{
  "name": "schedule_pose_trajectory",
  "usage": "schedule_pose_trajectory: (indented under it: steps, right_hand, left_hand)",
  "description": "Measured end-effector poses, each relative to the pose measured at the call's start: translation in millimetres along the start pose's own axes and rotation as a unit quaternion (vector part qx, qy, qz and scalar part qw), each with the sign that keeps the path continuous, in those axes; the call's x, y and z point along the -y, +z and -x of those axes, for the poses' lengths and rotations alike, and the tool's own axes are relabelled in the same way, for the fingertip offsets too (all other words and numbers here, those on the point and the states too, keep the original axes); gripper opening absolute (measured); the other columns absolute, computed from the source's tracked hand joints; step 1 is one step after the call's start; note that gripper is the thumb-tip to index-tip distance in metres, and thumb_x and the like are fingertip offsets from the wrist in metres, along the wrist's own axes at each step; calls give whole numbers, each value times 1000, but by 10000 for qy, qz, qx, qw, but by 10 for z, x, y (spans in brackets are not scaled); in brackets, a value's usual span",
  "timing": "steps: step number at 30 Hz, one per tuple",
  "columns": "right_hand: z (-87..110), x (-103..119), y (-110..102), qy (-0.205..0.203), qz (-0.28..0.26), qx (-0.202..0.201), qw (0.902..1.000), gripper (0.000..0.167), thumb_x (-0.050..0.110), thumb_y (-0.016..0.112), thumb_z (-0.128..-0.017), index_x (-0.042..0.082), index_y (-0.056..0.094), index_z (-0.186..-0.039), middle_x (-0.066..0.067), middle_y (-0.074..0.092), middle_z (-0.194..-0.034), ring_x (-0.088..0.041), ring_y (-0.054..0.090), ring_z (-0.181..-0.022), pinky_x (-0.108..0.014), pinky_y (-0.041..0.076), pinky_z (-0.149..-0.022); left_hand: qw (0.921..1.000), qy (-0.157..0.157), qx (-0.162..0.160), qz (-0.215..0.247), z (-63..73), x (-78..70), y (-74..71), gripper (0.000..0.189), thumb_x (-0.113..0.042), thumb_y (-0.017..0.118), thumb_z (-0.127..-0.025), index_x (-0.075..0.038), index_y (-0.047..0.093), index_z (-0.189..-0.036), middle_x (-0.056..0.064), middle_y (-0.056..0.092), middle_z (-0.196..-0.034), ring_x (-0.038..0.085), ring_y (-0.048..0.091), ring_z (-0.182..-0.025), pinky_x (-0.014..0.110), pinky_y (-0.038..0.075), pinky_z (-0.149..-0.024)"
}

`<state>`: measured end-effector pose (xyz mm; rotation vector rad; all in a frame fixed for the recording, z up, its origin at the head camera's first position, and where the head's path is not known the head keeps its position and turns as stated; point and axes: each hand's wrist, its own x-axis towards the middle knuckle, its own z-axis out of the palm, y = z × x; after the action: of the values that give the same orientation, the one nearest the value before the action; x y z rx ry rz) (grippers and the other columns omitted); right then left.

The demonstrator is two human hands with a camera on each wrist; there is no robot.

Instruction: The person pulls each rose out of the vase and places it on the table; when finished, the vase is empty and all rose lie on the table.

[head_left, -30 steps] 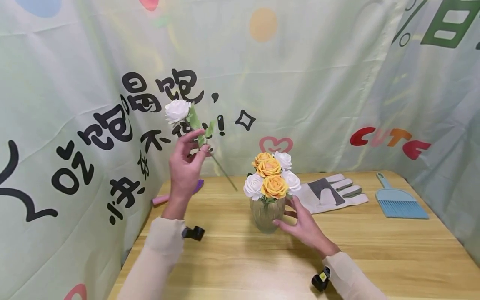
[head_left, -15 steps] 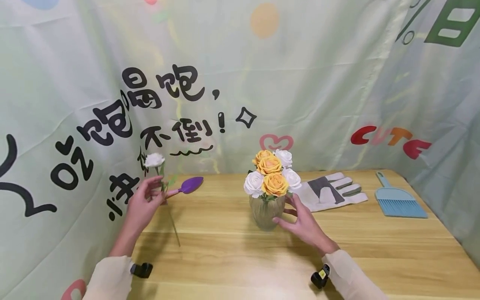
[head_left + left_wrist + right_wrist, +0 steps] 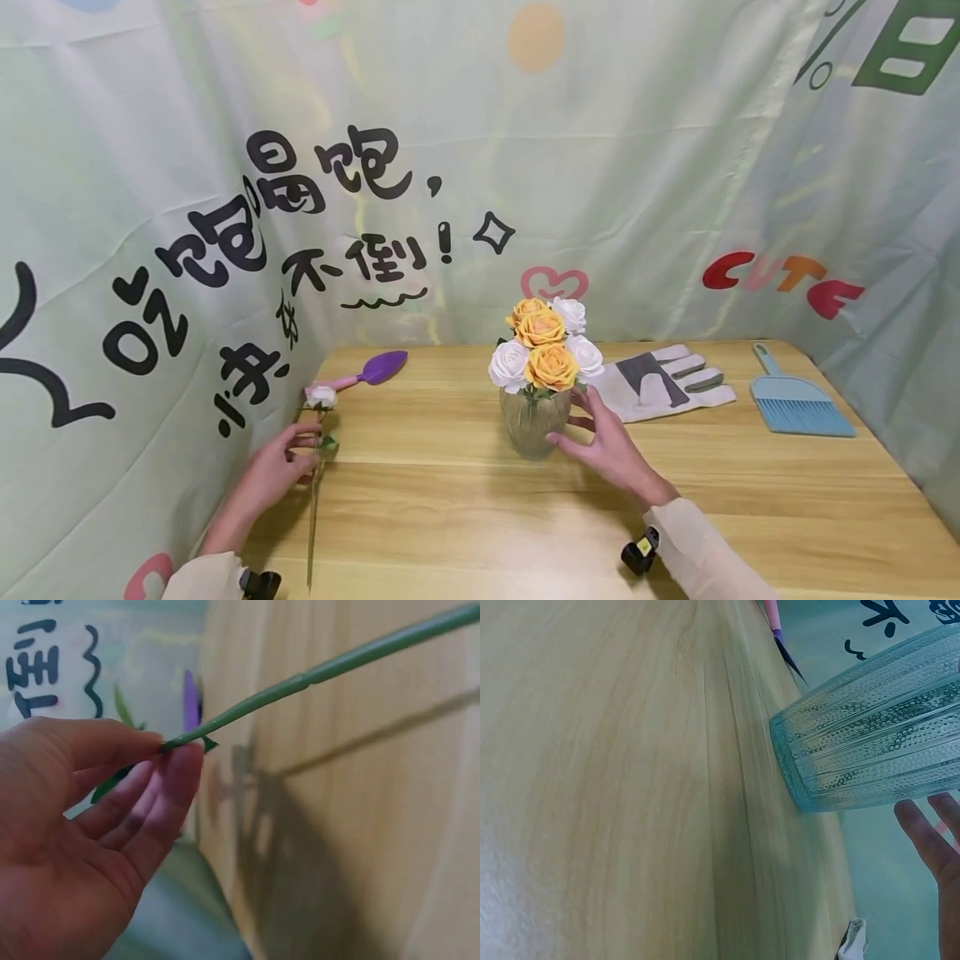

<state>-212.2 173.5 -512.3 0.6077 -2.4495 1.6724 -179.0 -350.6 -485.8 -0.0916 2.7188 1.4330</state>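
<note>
A white artificial rose (image 3: 321,397) with a long green stem (image 3: 300,679) is in my left hand (image 3: 279,468), low over the table's left side. Thumb and fingertips pinch the stem in the left wrist view, where its shadow falls apart from it on the wood. My right hand (image 3: 606,446) holds the right side of a ribbed glass vase (image 3: 534,427), thumb in front and fingers at the side and behind. Orange roses (image 3: 553,367) and white roses (image 3: 508,365) fill the vase, which stands upright on the table. In the right wrist view the clear vase (image 3: 870,731) shows beside the fingers.
A trowel (image 3: 384,367) with a purple blade and pink handle lies at the back left of the wooden table (image 3: 450,517). Behind the vase, to the right, is a grey-white work glove (image 3: 660,385). A blue hand brush (image 3: 802,400) lies further right. Printed curtains (image 3: 637,183) enclose the table.
My left hand has carried the white rose left and down from up beside the curtain to just over the table, uncovering the trowel. The right hand and the vase have stayed in place.
</note>
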Motion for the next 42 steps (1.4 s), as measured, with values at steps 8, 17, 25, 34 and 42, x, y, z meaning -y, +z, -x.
schedule_pose_trajectory:
  steps: [8,17,25,34,42]
  right_hand:
    - [0,-3,3,50,-16,18,10000,95,15,86,-96,0,26,-168,-33,41,-168,-54,55,-144,-51,62,-105]
    - [-2,24,0,139,-81,18,9999,96,15,86,-95,-1,25,-168,-34,39,-168,-55,54,-144,-54,62,-105]
    - [-8,24,-1,49,-13,13,10000,94,14,86,-95,0,27,-167,-32,40,-168,-53,53,-146,-51,62,-106]
    - [-2,23,-2,31,14,-1,10000,93,14,86,-95,0,28,-166,-33,41,-167,-53,53,-146,-51,61,-107]
    - [-4,0,-2,13,7,-3,10000,91,15,87,-95,1,30,-165,-32,41,-168,-52,52,-147,-50,61,-107]
  left_hand:
    - [9994,-229,111,-254,-14,254,79,54,6,70,-97,7,56,-150,33,68,-135,27,76,-99,32,68,-71]
    - [9981,-78,5,-612,-1,319,103,54,2,73,-97,4,59,-149,34,61,-144,17,73,-77,28,63,-65]
    - [9968,-30,-207,-772,23,286,84,47,1,74,-98,5,62,-144,34,58,-143,17,74,-88,25,62,-66]
    - [9954,63,-279,-913,48,297,106,45,-1,79,-95,4,66,-137,34,58,-141,11,70,-81,24,57,-62]
    - [9862,122,-536,-1564,47,265,53,43,-11,82,-94,-2,71,-135,27,61,-131,16,66,-90,25,51,-69]
